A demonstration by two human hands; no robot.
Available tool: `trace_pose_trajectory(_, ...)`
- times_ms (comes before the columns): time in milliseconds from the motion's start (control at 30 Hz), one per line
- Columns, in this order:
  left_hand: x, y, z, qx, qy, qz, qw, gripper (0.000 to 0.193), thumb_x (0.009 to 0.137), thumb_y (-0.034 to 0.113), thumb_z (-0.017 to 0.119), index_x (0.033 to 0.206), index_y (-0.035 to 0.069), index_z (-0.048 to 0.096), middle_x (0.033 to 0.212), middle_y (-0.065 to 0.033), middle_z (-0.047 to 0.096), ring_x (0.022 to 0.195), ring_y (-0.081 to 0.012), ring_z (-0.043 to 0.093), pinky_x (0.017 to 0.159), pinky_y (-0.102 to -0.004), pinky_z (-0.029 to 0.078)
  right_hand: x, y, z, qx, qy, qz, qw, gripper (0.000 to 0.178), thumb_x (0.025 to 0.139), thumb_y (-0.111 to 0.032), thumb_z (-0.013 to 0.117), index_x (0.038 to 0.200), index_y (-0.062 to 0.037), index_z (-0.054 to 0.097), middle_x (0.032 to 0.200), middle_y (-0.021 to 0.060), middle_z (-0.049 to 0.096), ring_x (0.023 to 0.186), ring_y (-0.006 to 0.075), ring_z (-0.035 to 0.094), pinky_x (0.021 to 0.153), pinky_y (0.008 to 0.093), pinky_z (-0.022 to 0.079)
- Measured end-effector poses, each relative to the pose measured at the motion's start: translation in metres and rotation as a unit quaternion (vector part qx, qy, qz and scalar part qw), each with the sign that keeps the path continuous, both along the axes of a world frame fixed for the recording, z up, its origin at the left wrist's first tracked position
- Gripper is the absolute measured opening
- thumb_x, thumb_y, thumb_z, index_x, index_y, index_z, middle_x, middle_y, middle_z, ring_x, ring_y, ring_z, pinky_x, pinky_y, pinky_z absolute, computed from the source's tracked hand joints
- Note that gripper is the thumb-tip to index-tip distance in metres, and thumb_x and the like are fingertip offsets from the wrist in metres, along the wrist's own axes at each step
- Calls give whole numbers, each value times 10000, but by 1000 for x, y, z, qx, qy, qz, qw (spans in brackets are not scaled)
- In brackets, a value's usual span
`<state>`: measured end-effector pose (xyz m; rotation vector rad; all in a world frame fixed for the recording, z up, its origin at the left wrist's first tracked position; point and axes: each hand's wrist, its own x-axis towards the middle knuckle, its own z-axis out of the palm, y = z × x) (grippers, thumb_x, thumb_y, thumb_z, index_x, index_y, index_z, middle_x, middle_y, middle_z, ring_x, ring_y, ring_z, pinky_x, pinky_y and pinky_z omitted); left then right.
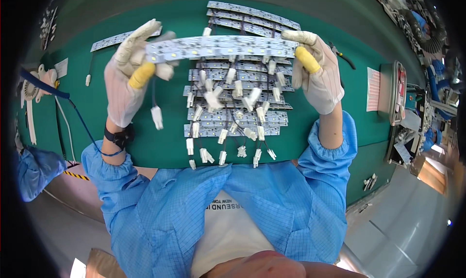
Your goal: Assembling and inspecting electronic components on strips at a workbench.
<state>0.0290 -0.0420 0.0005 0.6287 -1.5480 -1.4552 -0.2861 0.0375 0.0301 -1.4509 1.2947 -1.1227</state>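
Room over green mat (361,91) right of strips (276,118) — white connectors (223,135) crowd near side.

Blur and cover around a held light strip
The light strip (221,47) is smeared by blur toward the left hand (128,74), and hides parts of that hand's fingers and of the table strips (252,77) behind it. The white plug (157,117) hanging below the left hand is also blurred. A co-worker's blue sleeve (41,171) is cut off by the dark rim; the lines on the printed sheet (373,89) are too small to read.
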Motion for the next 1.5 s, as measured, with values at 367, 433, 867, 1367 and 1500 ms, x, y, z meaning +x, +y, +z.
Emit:
trace_pose_trajectory(367, 0, -5, -4, -108, -173, 61, 977, 273, 935, 242, 533, 1040, 13, 636, 724, -55, 697, 712, -73, 606, 637, -195, 434, 2, 4, -4, 41, 23, -48, 998, 555, 907, -523, 477, 1028, 17, 506, 628, 2, 538, 446, 36, 464, 400, 157, 333)
trace_pose_trajectory(433, 2, -4, -3, -32, -192, 72, 978, 192, 909, 180, 557, 992, 36, 655, 835, -33, 710, 707, -92, 600, 668, -234, 436, 1, 6, -1, 80, -12, -46, 996, 521, 909, -496, 495, 1019, 13, 509, 633, 9, 547, 432, 35, 461, 393, 147, 331)
trace_pose_trajectory(867, 4, -7, -2, -170, -310, 99, 930, 459, 984, 410, 340, 1142, 86, 624, 665, 7, 674, 660, -122, 559, 714, -287, 391, -14, -9, -32, -384, 315, 23, 868, 260, 962, -153, 392, 1038, 55, 528, 712, 10, 515, 533, 72, 451, 481, 209, 368)
trace_pose_trajectory(1367, 117, -95, -2, -59, -267, 303, 913, 269, 868, 91, 450, 1062, 63, 633, 1011, -68, 653, 863, -142, 612, 782, -290, 454, -47, -48, -40, -123, 342, -141, 921, 425, 798, 3, 561, 1211, -95, 540, 1192, 67, 557, 1035, 192, 576, 825, 286, 474)
trace_pose_trajectory(1500, 117, -104, -11, -130, -538, 320, 769, 236, 880, 159, 514, 1073, 148, 650, 1018, -70, 659, 886, -229, 619, 825, -325, 458, -49, -57, -59, -167, 561, -174, 792, 320, 798, -59, 634, 1102, -124, 560, 1187, 60, 578, 1157, 279, 498, 904, 362, 453)
